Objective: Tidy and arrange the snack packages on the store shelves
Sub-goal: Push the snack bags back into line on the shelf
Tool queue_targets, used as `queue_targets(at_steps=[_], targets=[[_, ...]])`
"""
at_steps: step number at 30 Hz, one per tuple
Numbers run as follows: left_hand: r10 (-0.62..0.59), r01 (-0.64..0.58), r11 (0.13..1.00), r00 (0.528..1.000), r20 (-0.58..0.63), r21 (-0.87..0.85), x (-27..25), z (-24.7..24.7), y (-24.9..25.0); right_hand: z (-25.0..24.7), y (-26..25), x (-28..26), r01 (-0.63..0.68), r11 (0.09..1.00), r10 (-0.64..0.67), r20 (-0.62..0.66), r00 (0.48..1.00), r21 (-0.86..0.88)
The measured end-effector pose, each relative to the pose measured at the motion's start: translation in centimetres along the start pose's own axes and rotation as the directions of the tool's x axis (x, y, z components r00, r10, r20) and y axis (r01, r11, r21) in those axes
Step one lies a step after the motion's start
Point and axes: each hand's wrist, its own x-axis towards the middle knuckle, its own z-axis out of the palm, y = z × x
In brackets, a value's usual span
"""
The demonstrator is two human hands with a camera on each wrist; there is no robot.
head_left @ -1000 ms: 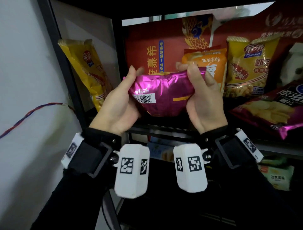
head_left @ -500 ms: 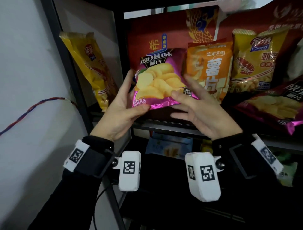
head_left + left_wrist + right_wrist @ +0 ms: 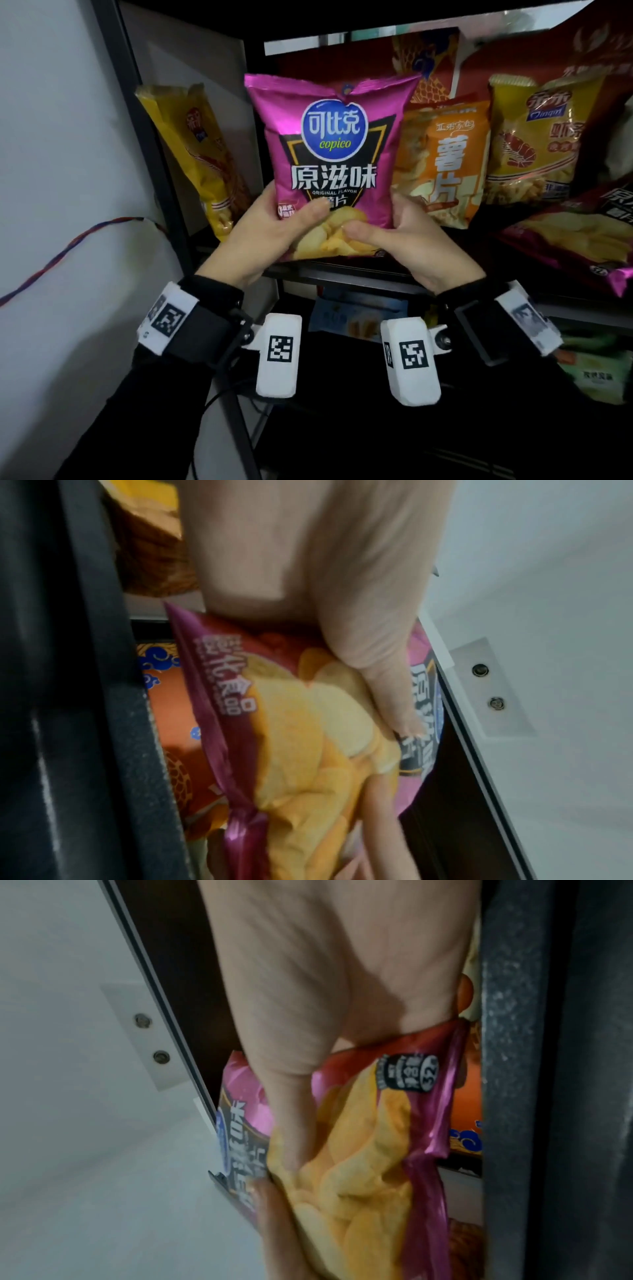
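Dark store shelf [image 3: 342, 274] fills the background. Held crumpled with its barcode up 1 second ago, the magenta chip bag [image 3: 329, 164] now stands upright, label forward, pinched at its bottom corners by left hand [image 3: 274, 236] and right hand [image 3: 404, 240], ready for shelving ahead beside the orange bag [image 3: 445, 164].

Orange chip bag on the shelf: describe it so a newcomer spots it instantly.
On the black shelf, look just right of the pink bag held up in both hands. The orange chip bag stands upright there, left of a yellow shrimp-picture bag. It alone is orange with large white vertical characters.
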Motion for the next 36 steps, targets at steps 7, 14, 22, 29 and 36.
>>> queue_targets(at_steps=[7, 14, 22, 29, 36], targets=[[-0.093, 0.088, 0.994, 0.991, -0.096, -0.058, 0.9, 1.9, 0.2, 1.5, 0.6, 0.7, 0.047, 0.999, -0.041, -0.333, 0.942, 0.009], [-0.173, 0.171, 0.982, 0.985, -0.024, -0.077, 5.5, 2.6, 3.3, -1.9, 0.4, 0.6, -0.098, 0.961, 0.034, -0.243, 0.969, -0.257], [-0.341, 0.343, 0.900, 0.938, -0.055, 0.269, 16.4, 0.3, -1.3, -6.1, 0.8, -3.1, -0.202, 0.804, 0.103, -0.204, 0.974, -0.559], [-0.358, 0.372, 0.861, 0.928, -0.108, 0.347, 18.4, -0.1, -5.6, -6.3, 0.9, -3.1, -0.192, 0.819, 0.053, -0.263, 0.963, -0.540], [-0.373, 0.395, 0.756, 0.915, -0.152, 0.522, 20.1, 0.5, -6.9, -5.8, 1.1, -3.0, -0.188, 0.763, 0.055, -0.228, 0.972, -0.618]])
